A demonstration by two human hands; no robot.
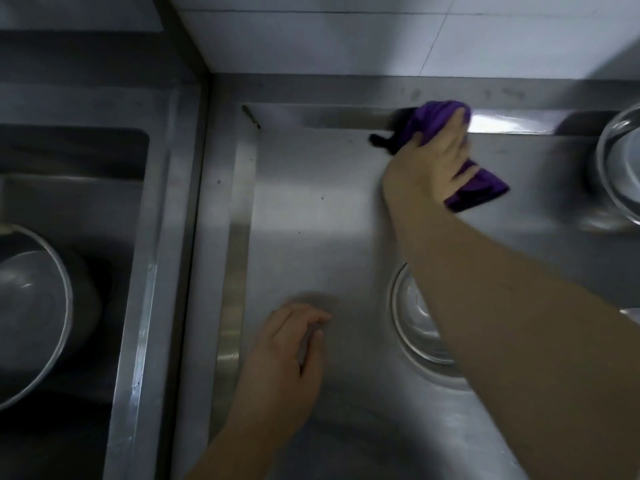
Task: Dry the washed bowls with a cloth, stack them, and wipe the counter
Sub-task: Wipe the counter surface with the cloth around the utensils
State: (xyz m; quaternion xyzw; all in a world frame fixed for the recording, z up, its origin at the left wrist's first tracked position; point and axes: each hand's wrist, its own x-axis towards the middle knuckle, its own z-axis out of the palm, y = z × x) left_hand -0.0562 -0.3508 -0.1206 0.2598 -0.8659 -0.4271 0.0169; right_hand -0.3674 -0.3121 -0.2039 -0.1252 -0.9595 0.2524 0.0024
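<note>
Your right hand (pixel 427 161) grips the purple cloth (pixel 433 121); your left hand (pixel 287 344) hangs loosely curled, holding nothing. Wipe too wide and you might bump the bowl (pixel 620 164).

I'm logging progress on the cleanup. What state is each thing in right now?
purple cloth: bunched, pressed against the basin's back edge
right hand: grips the cloth
left hand: loosely curled, holding nothing
bowl at right: upright, cut off by the frame
bowl at left: upright in the other basin
</note>
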